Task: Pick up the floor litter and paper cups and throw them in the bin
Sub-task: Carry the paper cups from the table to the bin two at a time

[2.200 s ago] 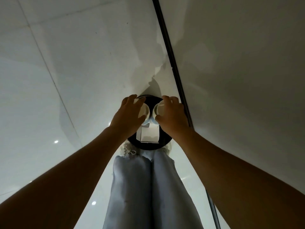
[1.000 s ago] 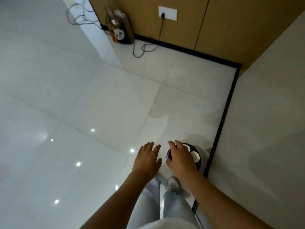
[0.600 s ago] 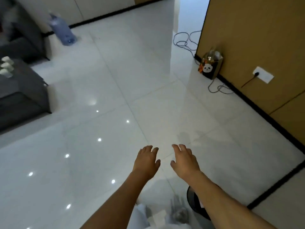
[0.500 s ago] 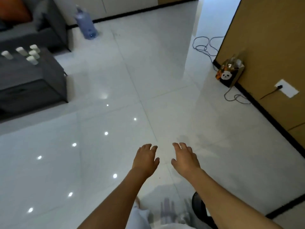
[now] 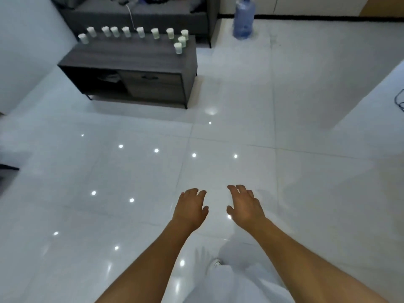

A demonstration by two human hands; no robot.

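Your left hand and right hand hang out in front of you over the glossy white tiled floor, palms down, fingers loose and slightly spread, holding nothing. Held like that, both are free for the next pickup, which fits a walk toward more rubbish rather than a carry.

The things you want stand on the low dark grey wooden table ahead and to your left: a row of small white paper cups strung along its far edge, with three more clustered at its right-hand corner. All are upright and spaced apart, so each can probably be taken singly or one per hand.

Behind the table sits a grey sofa, and to the table's right a large blue water bottle stands on the floor against the wall. That bottle looks like household stock, not litter. No loose litter shows on the tiles between you and the table, and the bin is not in view.

Your own pale trouser leg and shoe tip show below your arms.
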